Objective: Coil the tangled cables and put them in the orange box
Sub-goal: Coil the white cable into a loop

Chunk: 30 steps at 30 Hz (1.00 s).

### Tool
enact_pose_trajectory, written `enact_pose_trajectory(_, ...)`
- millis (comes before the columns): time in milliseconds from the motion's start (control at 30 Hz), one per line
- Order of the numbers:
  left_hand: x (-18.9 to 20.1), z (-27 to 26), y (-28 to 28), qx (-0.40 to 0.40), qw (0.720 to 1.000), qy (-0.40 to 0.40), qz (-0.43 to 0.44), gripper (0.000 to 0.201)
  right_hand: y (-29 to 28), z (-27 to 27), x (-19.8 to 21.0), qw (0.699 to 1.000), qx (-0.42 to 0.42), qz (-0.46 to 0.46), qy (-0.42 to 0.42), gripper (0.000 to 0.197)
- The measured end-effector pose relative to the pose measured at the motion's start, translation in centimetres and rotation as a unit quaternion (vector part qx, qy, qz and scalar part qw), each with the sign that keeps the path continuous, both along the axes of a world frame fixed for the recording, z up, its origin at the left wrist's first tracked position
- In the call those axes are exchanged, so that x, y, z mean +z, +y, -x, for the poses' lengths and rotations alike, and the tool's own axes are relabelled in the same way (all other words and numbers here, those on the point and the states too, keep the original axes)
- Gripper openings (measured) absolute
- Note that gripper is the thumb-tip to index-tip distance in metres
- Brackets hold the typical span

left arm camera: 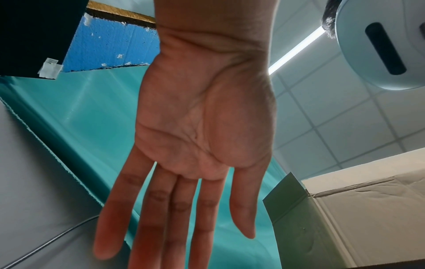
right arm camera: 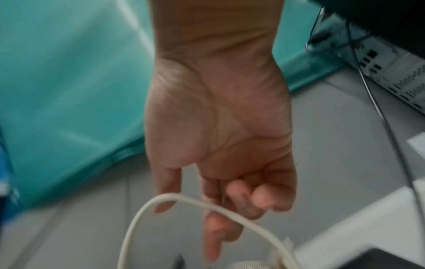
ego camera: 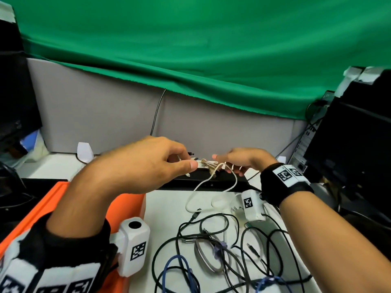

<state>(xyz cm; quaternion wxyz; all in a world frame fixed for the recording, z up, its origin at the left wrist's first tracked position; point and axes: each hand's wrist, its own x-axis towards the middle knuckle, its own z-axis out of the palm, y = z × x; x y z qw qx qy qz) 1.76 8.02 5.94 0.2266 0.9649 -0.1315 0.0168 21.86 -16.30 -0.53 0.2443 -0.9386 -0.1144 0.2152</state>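
Note:
In the head view both hands are raised over the back of the white table (ego camera: pixel 169 208). My left hand (ego camera: pixel 186 163) pinches a white cable (ego camera: pixel 211 180) between thumb and fingers. My right hand (ego camera: pixel 222 163) holds the same cable, with a small beige wound bunch (ego camera: pixel 206 163) between the hands. A white loop hangs down to the table. The orange box (ego camera: pixel 53 199) lies under my left forearm. The left wrist view differs: there my left hand (left arm camera: pixel 184 236) lies flat, fingers straight. In the right wrist view my right hand (right arm camera: pixel 207 209) curls, with the white cable (right arm camera: pixel 230 213) across its fingers.
A tangle of black, grey and blue cables (ego camera: pixel 222 246) covers the table's near right. A black bar (ego camera: pixel 207 183) lies below the hands. A computer tower (ego camera: pixel 349 144) stands at the right, a grey partition (ego camera: pixel 105 115) and green cloth (ego camera: pixel 190 49) behind.

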Motion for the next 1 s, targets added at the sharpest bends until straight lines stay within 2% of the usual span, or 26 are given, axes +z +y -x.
enact_pose_trajectory(100, -0.4, -0.3, -0.7, -0.007, 1.0, -0.005, -0.012, 0.035, -1.0, 4.0, 3.5, 0.993, 0.072, -0.085, -0.037, 0.033)
enact_pose_trajectory(167, -0.9, -0.8, -1.4, -0.009, 1.0, -0.016, -0.02, 0.045, -1.4, 7.1, 5.5, 0.98, 0.112, -0.15, -0.069, 0.023)
enact_pose_trajectory(267, -1.8, -1.5, -2.9, -0.025, 0.999, -0.027, -0.005, 0.075, -1.5, 11.7, 7.6, 0.943, 0.122, -0.279, -0.135, 0.018)
enact_pose_trajectory(300, -2.0, -1.5, -3.5, -0.039, 0.999, -0.027, 0.023, 0.075, -1.4, 13.1, 8.1, 0.925, 0.119, -0.325, -0.155, 0.019)
enact_pose_trajectory(333, -2.1, -1.5, -3.9, -0.055, 0.996, -0.03, 0.056, 0.068, -1.2, 14.4, 8.4, 0.907, 0.115, -0.367, -0.171, 0.02)
enact_pose_trajectory(433, -2.1, -1.7, -4.3, -0.069, 0.982, -0.069, 0.161, 0.015, -0.7, 17.0, 8.4, 0.862, 0.093, -0.453, -0.207, 0.018)
enact_pose_trajectory(533, -1.4, -2.0, -3.3, -0.025, 0.948, -0.135, 0.287, 0.018, -1.4, 18.0, 8.0, 0.826, 0.039, -0.502, -0.252, 0.016)
enact_pose_trajectory(633, 0.0, -1.7, -1.5, 0.011, 0.873, -0.141, 0.467, 0.016, -2.5, 18.2, 8.0, 0.793, -0.024, -0.519, -0.318, 0.017)
enact_pose_trajectory(667, 0.2, -1.5, -1.1, 0.005, 0.861, -0.128, 0.492, 0.016, -2.9, 18.1, 8.0, 0.787, -0.041, -0.513, -0.339, 0.017)
enact_pose_trajectory(767, 0.3, -1.4, -0.7, -0.02, 0.86, -0.103, 0.499, 0.02, -3.6, 17.4, 8.0, 0.786, -0.082, -0.472, -0.392, 0.02)
enact_pose_trajectory(833, 0.4, -1.1, -1.0, -0.042, 0.837, -0.108, 0.535, 0.02, -4.0, 16.8, 7.9, 0.777, -0.117, -0.45, -0.424, 0.021)
enact_pose_trajectory(900, 0.6, -1.0, -1.1, -0.049, 0.815, -0.112, 0.566, 0.029, -4.3, 16.4, 8.0, 0.751, -0.153, -0.453, -0.456, 0.021)
enact_pose_trajectory(933, 0.6, -1.0, -0.9, -0.041, 0.821, -0.115, 0.557, 0.037, -4.5, 16.3, 8.0, 0.741, -0.168, -0.442, -0.476, 0.021)
enact_pose_trajectory(967, 0.6, -1.0, -0.6, -0.031, 0.841, -0.119, 0.527, 0.045, -4.6, 16.1, 8.0, 0.741, -0.179, -0.418, -0.495, 0.021)
enact_pose_trajectory(1000, 0.6, -1.0, -0.5, -0.023, 0.864, -0.117, 0.49, 0.05, -4.8, 15.9, 7.9, 0.754, -0.184, -0.379, -0.504, 0.021)
